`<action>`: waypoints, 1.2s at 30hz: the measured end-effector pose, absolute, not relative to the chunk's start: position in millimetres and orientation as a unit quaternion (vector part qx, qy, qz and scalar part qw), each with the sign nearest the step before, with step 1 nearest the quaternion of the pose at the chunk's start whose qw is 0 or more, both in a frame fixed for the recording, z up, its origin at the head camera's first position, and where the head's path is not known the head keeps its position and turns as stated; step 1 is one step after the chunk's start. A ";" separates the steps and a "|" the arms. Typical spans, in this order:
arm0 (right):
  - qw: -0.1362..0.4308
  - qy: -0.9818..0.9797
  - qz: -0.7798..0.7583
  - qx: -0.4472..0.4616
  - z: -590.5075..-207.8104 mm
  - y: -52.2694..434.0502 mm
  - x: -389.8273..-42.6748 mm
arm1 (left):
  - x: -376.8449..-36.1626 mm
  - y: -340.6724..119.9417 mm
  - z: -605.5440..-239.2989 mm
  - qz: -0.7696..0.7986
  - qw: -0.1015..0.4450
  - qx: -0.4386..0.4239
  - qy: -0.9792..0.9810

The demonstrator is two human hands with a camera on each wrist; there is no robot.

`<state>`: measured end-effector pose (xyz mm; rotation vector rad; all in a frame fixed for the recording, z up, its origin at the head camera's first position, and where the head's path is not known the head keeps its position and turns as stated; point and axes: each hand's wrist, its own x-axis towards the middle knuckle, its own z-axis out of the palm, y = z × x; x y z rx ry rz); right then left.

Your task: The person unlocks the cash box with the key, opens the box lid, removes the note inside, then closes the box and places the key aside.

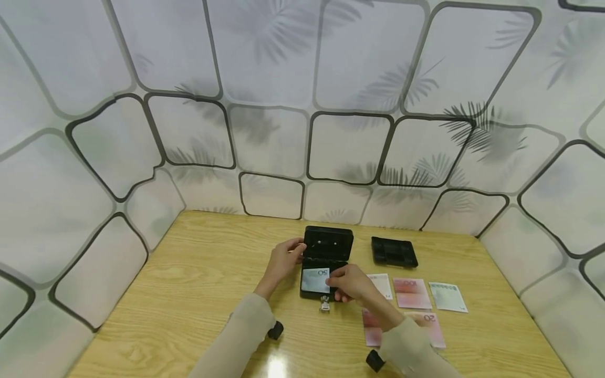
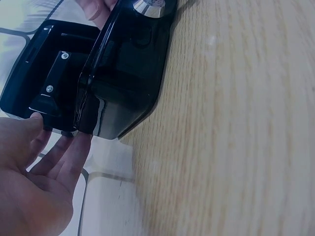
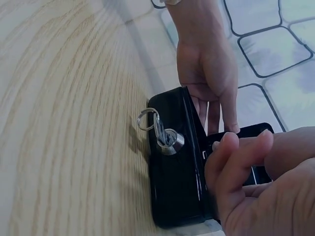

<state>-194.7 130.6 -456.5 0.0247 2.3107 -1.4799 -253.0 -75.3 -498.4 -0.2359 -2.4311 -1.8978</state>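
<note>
A black cash box (image 1: 312, 292) stands open at the table's middle, its lid (image 1: 328, 243) upright. My left hand (image 1: 282, 261) rests straight fingers against the lid's left edge; the left wrist view shows the thumb and fingertips (image 2: 64, 143) touching lid (image 2: 49, 73) and box (image 2: 128, 83) near the hinge corner. My right hand (image 1: 348, 283) reaches into the box with curled fingers and pinches the right end of a pale 50 banknote (image 1: 315, 280) lying inside. A key on a ring (image 1: 324, 304) sticks in the front lock, also seen as the key (image 3: 165, 135) on the box (image 3: 177, 187).
A black insert tray (image 1: 394, 252) lies behind and to the right of the box. Several banknotes lie on the wooden table (image 1: 198, 273) to the right, among them a pink one (image 1: 411, 292) and a greenish one (image 1: 447, 296). Patterned walls enclose three sides.
</note>
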 end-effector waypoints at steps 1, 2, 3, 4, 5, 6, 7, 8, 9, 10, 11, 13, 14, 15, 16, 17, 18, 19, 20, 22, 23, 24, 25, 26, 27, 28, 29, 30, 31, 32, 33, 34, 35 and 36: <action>0.196 0.822 -0.534 0.011 -456.5 130.0 -194.8 | -253.0 -75.2 -498.6 -0.614 0.025 -0.077 -0.785; 0.194 0.819 -0.540 0.013 -456.9 129.5 -195.1 | -253.0 -75.0 -498.6 -0.614 0.026 -0.078 -0.785; 0.192 0.817 -0.544 0.014 -457.1 129.0 -195.5 | -252.9 -75.0 -498.8 -0.615 0.026 -0.078 -0.785; 0.188 0.815 -0.548 0.015 -457.6 128.5 -196.0 | -253.0 -74.8 -498.6 -0.616 0.025 -0.076 -0.784; 0.185 0.813 -0.551 0.016 -457.9 128.1 -196.4 | -253.0 -74.6 -498.6 -0.617 0.025 -0.075 -0.783; 0.182 0.812 -0.554 0.016 -458.0 127.7 -196.8 | -253.1 -74.5 -498.6 -0.617 0.025 -0.076 -0.783; 0.181 0.811 -0.557 0.016 -458.5 127.4 -197.2 | -253.2 -74.4 -498.6 -0.618 0.025 -0.076 -0.782; 0.181 0.812 -0.555 0.014 -459.1 127.2 -197.7 | -253.2 -74.3 -498.6 -0.619 0.026 -0.076 -0.781; 0.180 0.814 -0.552 0.010 -459.4 127.1 -198.1 | -253.2 -74.3 -498.8 -0.619 0.026 -0.077 -0.781; 0.181 0.816 -0.549 0.007 -459.9 127.0 -198.5 | -253.2 -74.2 -498.8 -0.619 0.027 -0.078 -0.781; 0.182 0.818 -0.546 0.002 -460.0 127.0 -198.8 | -253.2 -74.2 -498.8 -0.619 0.028 -0.079 -0.781; 0.184 0.824 -0.536 -0.006 -460.8 126.8 -199.7 | -253.3 -74.3 -498.6 -0.619 0.029 -0.079 -0.781; 0.185 0.826 -0.532 -0.009 -460.9 126.7 -200.0 | -253.3 -74.3 -498.5 -0.619 0.029 -0.078 -0.781; 0.185 0.829 -0.528 -0.011 -461.1 126.5 -200.2 | -253.3 -74.3 -498.4 -0.619 0.029 -0.078 -0.781; 0.185 0.830 -0.526 -0.012 -461.4 126.3 -200.6 | -253.4 -74.3 -498.3 -0.619 0.029 -0.078 -0.781; 0.185 0.831 -0.525 -0.012 -461.8 126.1 -201.0 | -253.4 -74.3 -498.1 -0.619 0.029 -0.077 -0.781; 0.185 0.831 -0.524 -0.011 -462.4 125.8 -201.5 | -253.4 -74.3 -498.1 -0.619 0.029 -0.078 -0.781; 0.185 0.832 -0.523 -0.011 -462.9 125.5 -201.8 | -253.4 -74.3 -498.0 -0.619 0.029 -0.078 -0.781; 0.183 0.832 -0.523 -0.012 -463.3 125.4 -201.9 | -253.4 -74.2 -497.9 -0.620 0.029 -0.077 -0.780; 0.181 0.831 -0.525 -0.011 -464.2 125.4 -202.0 | -253.2 -74.0 -497.8 -0.622 0.027 -0.078 -0.779; 0.179 0.831 -0.526 -0.011 -464.6 125.5 -201.9 | -253.0 -73.9 -497.7 -0.623 0.027 -0.078 -0.778; 0.177 0.831 -0.527 -0.011 -464.8 125.5 -201.7 | -252.9 -73.7 -497.7 -0.624 0.027 -0.078 -0.777; 0.177 0.831 -0.528 -0.012 -465.1 125.6 -201.7 | -252.8 -73.6 -497.6 -0.625 0.026 -0.077 -0.776; 0.176 0.831 -0.528 -0.013 -465.4 125.7 -201.7 | -252.7 -73.5 -497.5 -0.626 0.025 -0.076 -0.776; 0.176 0.830 -0.529 -0.014 -465.6 125.7 -201.9 | -252.6 -73.4 -497.7 -0.625 0.025 -0.076 -0.776; 0.176 0.830 -0.529 -0.016 -465.8 125.8 -202.0 | -252.5 -73.3 -497.6 -0.626 0.025 -0.076 -0.776; 0.176 0.830 -0.529 -0.017 -465.8 125.8 -202.0 | -252.4 -73.1 -497.8 -0.625 0.025 -0.075 -0.776; 0.176 0.830 -0.530 -0.019 -465.8 126.0 -202.1 | -252.5 -73.0 -497.8 -0.625 0.025 -0.074 -0.777; 0.176 0.829 -0.530 -0.019 -465.9 126.2 -202.2 | -252.5 -72.9 -497.8 -0.625 0.025 -0.073 -0.777; 0.175 0.829 -0.531 -0.019 -465.7 126.4 -202.1 | -252.5 -72.8 -497.7 -0.624 0.026 -0.072 -0.778; 0.175 0.828 -0.532 -0.017 -465.4 126.6 -202.3 | -252.4 -72.6 -497.5 -0.623 0.027 -0.072 -0.778; 0.174 0.829 -0.532 -0.018 -465.1 127.0 -202.2 | -252.3 -72.5 -497.2 -0.623 0.027 -0.071 -0.779; 0.173 0.829 -0.532 -0.015 -464.7 127.2 -202.0 | -252.1 -72.5 -497.1 -0.622 0.028 -0.071 -0.780; 0.171 0.830 -0.531 -0.013 -464.0 127.6 -201.7 | -252.0 -72.4 -496.8 -0.622 0.028 -0.070 -0.779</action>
